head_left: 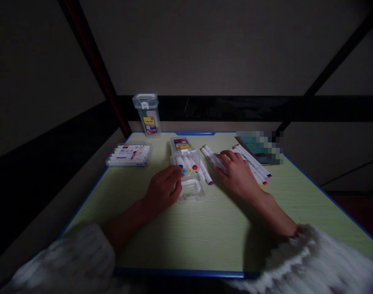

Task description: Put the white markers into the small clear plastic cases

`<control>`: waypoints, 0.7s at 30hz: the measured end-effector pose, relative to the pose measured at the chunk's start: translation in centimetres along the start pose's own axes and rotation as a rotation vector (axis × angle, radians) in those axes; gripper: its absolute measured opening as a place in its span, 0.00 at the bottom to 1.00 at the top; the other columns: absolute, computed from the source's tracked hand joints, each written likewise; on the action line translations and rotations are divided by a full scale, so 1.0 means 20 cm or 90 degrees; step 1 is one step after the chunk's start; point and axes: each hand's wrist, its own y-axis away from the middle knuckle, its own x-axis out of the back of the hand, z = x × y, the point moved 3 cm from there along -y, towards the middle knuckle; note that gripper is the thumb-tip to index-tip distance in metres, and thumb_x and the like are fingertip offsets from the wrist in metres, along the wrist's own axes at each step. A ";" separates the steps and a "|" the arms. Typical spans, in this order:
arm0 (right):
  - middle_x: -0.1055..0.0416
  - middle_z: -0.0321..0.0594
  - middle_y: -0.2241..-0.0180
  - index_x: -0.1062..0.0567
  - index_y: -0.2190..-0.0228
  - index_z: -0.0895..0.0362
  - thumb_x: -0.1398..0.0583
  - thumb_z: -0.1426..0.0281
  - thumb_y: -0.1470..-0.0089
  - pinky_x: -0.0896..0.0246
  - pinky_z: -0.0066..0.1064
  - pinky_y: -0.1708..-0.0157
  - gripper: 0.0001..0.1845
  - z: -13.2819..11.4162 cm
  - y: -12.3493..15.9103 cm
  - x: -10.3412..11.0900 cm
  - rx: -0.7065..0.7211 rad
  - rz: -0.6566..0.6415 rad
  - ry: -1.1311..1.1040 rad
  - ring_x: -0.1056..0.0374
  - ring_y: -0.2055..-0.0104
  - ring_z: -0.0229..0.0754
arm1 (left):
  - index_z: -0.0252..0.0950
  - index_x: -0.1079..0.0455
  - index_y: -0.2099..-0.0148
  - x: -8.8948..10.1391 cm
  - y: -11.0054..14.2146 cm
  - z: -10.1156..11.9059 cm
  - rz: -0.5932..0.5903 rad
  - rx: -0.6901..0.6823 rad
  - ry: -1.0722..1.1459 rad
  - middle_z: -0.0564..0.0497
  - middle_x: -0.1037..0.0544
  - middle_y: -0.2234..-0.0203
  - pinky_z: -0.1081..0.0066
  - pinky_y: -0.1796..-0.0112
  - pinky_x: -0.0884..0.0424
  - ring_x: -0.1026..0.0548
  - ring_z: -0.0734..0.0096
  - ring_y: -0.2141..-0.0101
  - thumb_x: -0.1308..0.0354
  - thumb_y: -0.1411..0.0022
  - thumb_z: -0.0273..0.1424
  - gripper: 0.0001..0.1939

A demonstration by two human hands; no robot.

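Note:
A clear plastic marker case [182,145] lies in the middle of the table, holding several white markers [189,161] with coloured round ends facing me. Its clear lid [192,188] hangs open toward me. My left hand [164,187] is at the left of the case mouth, fingers curled and fingertips by the marker ends; what they grip, if anything, is hidden. My right hand [237,173] reaches over loose white markers [255,165] on the right, fingers apart and touching them from above. A purple-ended marker [207,175] lies between the case and my right hand.
A shut flat case of markers [129,155] lies at the left edge. An upright clear case [148,116] with a latched lid stands at the back left corner. A green flat book or card [256,149], partly blurred, lies at the back right. A wall rises behind the blue-edged table [180,237].

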 end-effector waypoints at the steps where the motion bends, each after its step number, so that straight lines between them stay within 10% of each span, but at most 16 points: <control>1: 0.36 0.53 0.50 0.33 0.52 0.61 0.50 0.67 0.45 0.40 0.48 0.60 0.20 0.01 0.00 -0.01 -0.008 -0.006 0.011 0.42 0.51 0.58 | 0.34 0.31 0.62 0.00 0.00 0.00 -0.005 0.003 0.001 0.46 0.25 0.64 0.71 0.62 0.27 0.25 0.70 0.64 0.50 0.44 0.21 0.09; 21: 0.36 0.54 0.50 0.36 0.50 0.61 0.48 0.67 0.45 0.38 0.46 0.61 0.21 0.04 0.01 -0.08 -0.027 -0.095 0.029 0.41 0.51 0.56 | 0.34 0.32 0.65 0.00 0.00 0.01 -0.013 -0.007 0.000 0.47 0.25 0.67 0.72 0.64 0.27 0.25 0.71 0.66 0.50 0.45 0.20 0.08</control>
